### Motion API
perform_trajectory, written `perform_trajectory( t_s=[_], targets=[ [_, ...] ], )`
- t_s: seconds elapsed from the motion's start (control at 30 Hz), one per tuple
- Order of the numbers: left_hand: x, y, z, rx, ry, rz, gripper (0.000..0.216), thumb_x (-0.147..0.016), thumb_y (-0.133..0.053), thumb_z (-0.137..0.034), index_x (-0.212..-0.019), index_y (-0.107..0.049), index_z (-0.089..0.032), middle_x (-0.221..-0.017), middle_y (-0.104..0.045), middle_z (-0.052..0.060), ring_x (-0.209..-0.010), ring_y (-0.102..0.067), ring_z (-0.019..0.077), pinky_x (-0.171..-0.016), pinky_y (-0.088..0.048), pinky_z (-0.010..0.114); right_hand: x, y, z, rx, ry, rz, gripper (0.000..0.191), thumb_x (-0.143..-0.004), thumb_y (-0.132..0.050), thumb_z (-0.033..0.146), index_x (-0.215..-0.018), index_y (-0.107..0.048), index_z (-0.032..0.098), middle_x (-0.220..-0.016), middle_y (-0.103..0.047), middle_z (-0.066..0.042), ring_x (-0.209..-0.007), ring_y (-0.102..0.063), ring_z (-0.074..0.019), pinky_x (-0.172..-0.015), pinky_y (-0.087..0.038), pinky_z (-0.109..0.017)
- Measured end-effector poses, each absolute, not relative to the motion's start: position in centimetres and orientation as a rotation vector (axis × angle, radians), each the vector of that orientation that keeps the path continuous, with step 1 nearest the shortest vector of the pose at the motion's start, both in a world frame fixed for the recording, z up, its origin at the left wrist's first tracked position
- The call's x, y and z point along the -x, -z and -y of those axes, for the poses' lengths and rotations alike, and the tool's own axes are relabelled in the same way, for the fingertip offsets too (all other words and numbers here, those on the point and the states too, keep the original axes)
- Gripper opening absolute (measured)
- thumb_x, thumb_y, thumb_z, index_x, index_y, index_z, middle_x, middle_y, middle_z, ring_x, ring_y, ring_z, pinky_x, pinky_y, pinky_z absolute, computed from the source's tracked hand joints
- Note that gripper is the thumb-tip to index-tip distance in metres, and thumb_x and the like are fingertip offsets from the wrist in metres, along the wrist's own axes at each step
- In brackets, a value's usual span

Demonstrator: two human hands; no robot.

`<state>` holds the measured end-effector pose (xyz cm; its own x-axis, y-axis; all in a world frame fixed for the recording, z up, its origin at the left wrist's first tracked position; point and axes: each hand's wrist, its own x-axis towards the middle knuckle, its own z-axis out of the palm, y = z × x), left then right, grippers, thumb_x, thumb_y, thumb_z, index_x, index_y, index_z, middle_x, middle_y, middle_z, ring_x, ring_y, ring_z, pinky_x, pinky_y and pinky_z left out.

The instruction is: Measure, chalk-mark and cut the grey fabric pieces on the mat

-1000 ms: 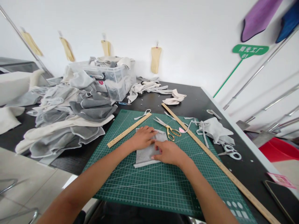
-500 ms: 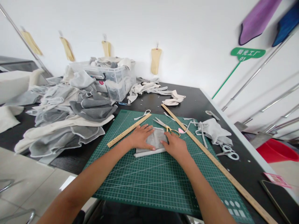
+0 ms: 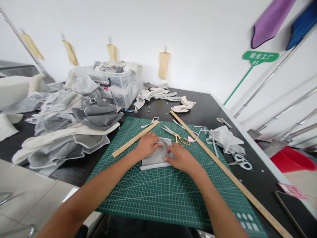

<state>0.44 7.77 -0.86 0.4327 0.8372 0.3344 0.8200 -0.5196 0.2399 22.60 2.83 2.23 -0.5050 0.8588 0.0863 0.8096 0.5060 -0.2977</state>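
Note:
A small piece of folded grey cloth with a pale strip along its near edge lies on the green cutting mat. At its upper left corner, my left hand has its fingers bent and drawn in toward the thumb, gripping the fabric. My right hand holds the right side, thumb and curled fingers on the cloth. Gold-handled scissors lie just beyond my right fingers, blades pointing away to the left. A short wooden ruler rests slantwise beyond my left forearm.
A long wooden ruler crosses the mat's right side. White-handled scissors and pale scraps lie right of it. Grey and cream fabric is heaped at left before a clear plastic box. A phone sits at the right edge.
My left hand has gone from spread flat on the cloth to bent fingers at its upper corner. My right fingers have shifted left, curling inward over the cloth. The view has shifted slightly.

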Motion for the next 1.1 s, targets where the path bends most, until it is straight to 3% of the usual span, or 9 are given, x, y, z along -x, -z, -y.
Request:
perform_trajectory(
  t_s=[0.1,0.2,0.33,0.43,0.53,0.63,0.77,0.9,1.1],
  targets=[
    [-0.1,0.9,-8.3,-2.513,-0.756,-1.603,0.018,-0.092,-0.061,-0.037,-0.087,-0.068,-0.021,-0.091,-0.067,0.005,-0.092,-0.061,0.0233,-0.082,-0.043,0.036,-21.8,-2.3,-2.4,1.276,-0.223,2.552,0.034,-0.083,-0.074,0.052,-0.095,-0.069,0.021,-0.101,-0.061,-0.007,-0.096,-0.057,-0.0236,-0.089,-0.041,-0.035],
    [0.4,0.4,-8.5,-2.423,-0.899,-1.666,0.011,-0.092,-0.06,-0.031,-0.088,-0.066,-0.022,-0.094,-0.068,0.005,-0.094,-0.061,0.0234,-0.081,-0.043,0.035,-20.6,-2.6,-1.8,1.085,-0.187,2.628,0.036,-0.081,-0.075,0.054,-0.095,-0.07,0.021,-0.103,-0.061,-0.007,-0.099,-0.054,-0.0247,-0.09,-0.039,-0.038],
    [1.3,-0.4,-8.8,-2.412,-0.965,-1.747,0.01,-0.094,-0.055,-0.026,-0.098,-0.064,-0.023,-0.098,-0.068,0.005,-0.095,-0.062,0.0235,-0.081,-0.043,0.034,-19.4,-3.0,-1.1,0.909,-0.135,2.711,0.019,-0.089,-0.071,0.038,-0.087,-0.066,0.02,-0.112,-0.062,-0.008,-0.106,-0.052,-0.0249,-0.099,-0.034,-0.041],
    [1.9,-0.6,-9.0,-2.419,-0.971,-1.794,0.017,-0.097,-0.051,-0.027,-0.107,-0.064,-0.023,-0.103,-0.068,0.006,-0.097,-0.062,0.0237,-0.083,-0.043,0.034,-19.0,-2.9,-0.6,0.871,-0.14,2.773,0.003,-0.093,-0.062,0.021,-0.093,-0.063,0.018,-0.101,-0.064,-0.007,-0.099,-0.054,-0.0227,-0.095,-0.034,-0.038],
    [2.5,-0.6,-9.4,-2.424,-0.985,-1.801,0.022,-0.097,-0.05,-0.028,-0.113,-0.064,-0.023,-0.107,-0.07,0.006,-0.1,-0.062,0.0241,-0.085,-0.043,0.034,-18.9,-2.6,-0.5,0.929,-0.183,2.764,0.019,-0.09,-0.056,0.01,-0.106,-0.062,0.018,-0.094,-0.065,-0.006,-0.093,-0.055,-0.022,-0.088,-0.035,-0.036],
    [3.0,-0.6,-9.7,-2.433,-0.967,-1.846,0.022,-0.099,-0.047,-0.029,-0.102,-0.068,-0.023,-0.099,-0.07,0.006,-0.098,-0.061,0.0248,-0.083,-0.042,0.035,-19.3,-2.4,-0.8,0.966,-0.24,2.698,0.03,-0.086,-0.058,0.008,-0.112,-0.063,0.021,-0.098,-0.065,-0.005,-0.096,-0.056,-0.022,-0.089,-0.034,-0.036],
    [3.9,-0.5,-10.5,-2.275,-1.054,-1.904,0.025,-0.1,-0.044,-0.03,-0.091,-0.065,-0.022,-0.09,-0.069,0.006,-0.087,-0.061,0.0227,-0.074,-0.039,0.033,-20.1,-3.4,-1.3,0.979,-0.298,2.6,0.013,-0.083,-0.061,0.009,-0.087,-0.064,0.021,-0.092,-0.063,-0.003,-0.094,-0.055,-0.0215,-0.086,-0.034,-0.035],
    [4.9,-0.2,-11.9,-1.927,-1.314,-1.835,0.022,-0.097,-0.047,-0.033,-0.083,-0.059,-0.021,-0.075,-0.062,0.001,-0.073,-0.056,0.0188,-0.067,-0.034,0.029,-21.3,-4.8,-1.7,0.956,-0.388,2.471,0.016,-0.079,-0.061,0.004,-0.081,-0.057,0.02,-0.097,-0.063,-0.003,-0.094,-0.055,-0.02,-0.087,-0.036,-0.033],
    [5.5,0.4,-13.7,-1.564,-1.502,-1.785,0.037,-0.095,-0.046,-0.037,-0.062,-0.042,-0.02,-0.062,-0.045,-0.002,-0.063,-0.041,0.0144,-0.059,-0.026,0.027,-24.1,-5.1,-3.1,1.155,-0.355,2.508,0.018,-0.077,-0.055,0.004,-0.075,-0.051,0.022,-0.073,-0.057,0.001,-0.071,-0.052,-0.0172,-0.07,-0.033,-0.028]
  ],
)
